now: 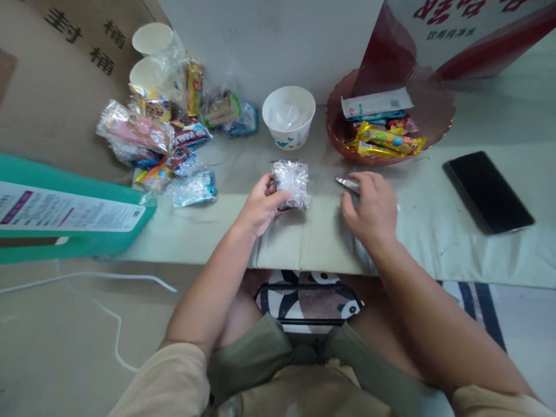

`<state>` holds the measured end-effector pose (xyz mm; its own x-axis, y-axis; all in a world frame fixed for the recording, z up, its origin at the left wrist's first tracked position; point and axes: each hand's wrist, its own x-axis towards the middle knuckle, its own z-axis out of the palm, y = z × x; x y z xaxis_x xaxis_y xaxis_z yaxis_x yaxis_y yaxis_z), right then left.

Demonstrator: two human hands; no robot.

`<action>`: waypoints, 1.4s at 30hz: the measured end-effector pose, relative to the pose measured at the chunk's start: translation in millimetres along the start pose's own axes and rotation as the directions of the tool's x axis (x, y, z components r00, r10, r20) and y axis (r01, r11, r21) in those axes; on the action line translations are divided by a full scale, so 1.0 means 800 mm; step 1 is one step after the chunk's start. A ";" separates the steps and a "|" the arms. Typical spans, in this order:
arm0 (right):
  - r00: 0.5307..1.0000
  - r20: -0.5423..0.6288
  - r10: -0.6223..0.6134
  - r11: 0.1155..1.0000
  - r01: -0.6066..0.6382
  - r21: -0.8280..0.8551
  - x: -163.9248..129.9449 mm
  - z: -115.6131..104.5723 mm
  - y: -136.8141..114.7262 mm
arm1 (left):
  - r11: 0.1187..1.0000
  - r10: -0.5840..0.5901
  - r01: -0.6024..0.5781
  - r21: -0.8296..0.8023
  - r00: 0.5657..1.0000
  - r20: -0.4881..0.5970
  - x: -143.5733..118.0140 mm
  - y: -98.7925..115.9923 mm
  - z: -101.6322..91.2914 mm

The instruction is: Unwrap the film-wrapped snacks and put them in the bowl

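Observation:
My left hand (263,202) pinches a small packet in crinkled clear plastic wrap (295,182), thumb on top and fingers underneath, just above the table. To its right, my right hand (371,208) has its fingers curled around a small silver metal tool (347,185), which looks like nail clippers. The tool's narrow end points left, and the rest is hidden by the hand. Beyond my left hand stands a white paper cup (288,136) with clear plastic inside. Behind my right hand is a reddish scalloped bowl (434,124) holding several wrapped snacks.
Several wrapped snacks (150,133) lie heaped at the left beside two more paper cups (152,39). A green container (87,174) stands at the near left edge. A black phone (489,191) lies at the right. Cartons (269,46) line the back of the covered table (321,243).

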<state>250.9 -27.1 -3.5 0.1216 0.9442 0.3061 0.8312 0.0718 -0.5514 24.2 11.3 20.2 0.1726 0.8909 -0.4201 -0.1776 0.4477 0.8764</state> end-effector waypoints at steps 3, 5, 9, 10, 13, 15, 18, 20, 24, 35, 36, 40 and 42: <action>0.996 0.029 0.079 0.979 -0.072 -0.192 -0.003 -0.006 0.025 | 0.998 0.065 -0.065 0.008 0.996 -0.060 0.002 0.001 -0.008; 0.995 0.032 0.098 0.980 -0.091 -0.177 -0.004 -0.009 0.030 | 0.994 0.109 -0.107 0.029 0.990 -0.085 0.002 0.001 -0.010; 0.984 0.131 0.122 0.923 -0.161 0.350 -0.008 -0.011 -0.003 | 0.975 0.208 -0.197 0.105 0.972 -0.113 0.001 -0.004 -0.001; 0.968 0.212 0.132 0.821 -0.226 0.525 -0.010 -0.009 -0.017 | 0.963 0.245 -0.228 0.144 0.963 -0.115 0.000 -0.007 0.003; 0.890 0.440 0.121 0.483 -0.440 0.757 -0.013 0.001 -0.057 | 0.916 0.329 -0.303 0.261 0.943 -0.059 -0.002 -0.017 0.018; 0.857 0.494 0.146 0.387 -0.509 0.769 -0.011 0.008 -0.073 | 0.896 0.339 -0.323 0.305 0.941 0.000 -0.005 -0.023 0.027; 0.806 0.542 0.239 0.334 -0.593 0.733 -0.006 0.013 -0.080 | 0.880 0.360 -0.349 0.320 0.933 0.029 -0.008 -0.029 0.036; 0.763 0.593 0.258 0.330 -0.646 0.688 -0.003 0.012 -0.079 | 0.876 0.400 -0.390 0.285 0.916 0.025 -0.006 -0.031 0.035; 0.654 0.734 0.184 0.413 -0.728 0.547 -0.007 0.003 -0.077 | 0.850 0.516 -0.504 0.152 0.855 -0.055 0.009 -0.026 0.012; 0.978 0.188 0.095 0.995 -0.089 -0.040 0.007 -0.012 -0.002 | 0.763 0.392 -0.302 0.572 0.919 -0.037 0.001 -0.023 -0.013; 0.983 0.169 0.078 0.994 -0.063 -0.091 0.008 -0.011 0.008 | 0.681 0.396 -0.286 0.674 0.918 -0.010 -0.009 -0.016 -0.013; 0.995 0.102 -0.013 0.983 0.031 -0.179 0.011 -0.005 0.030 | 0.444 0.509 -0.284 0.849 0.860 0.022 -0.024 0.009 -0.024; 0.996 0.066 -0.059 0.985 0.069 -0.157 0.010 -0.002 0.027 | 0.445 0.509 -0.324 0.835 0.858 0.062 -0.014 0.010 -0.029</action>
<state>270.9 -18.2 -11.6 0.0361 0.9573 0.2868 0.9126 0.0854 -0.3999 -1.7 6.4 26.6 0.1175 0.9880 0.1004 0.6743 -0.1536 0.7223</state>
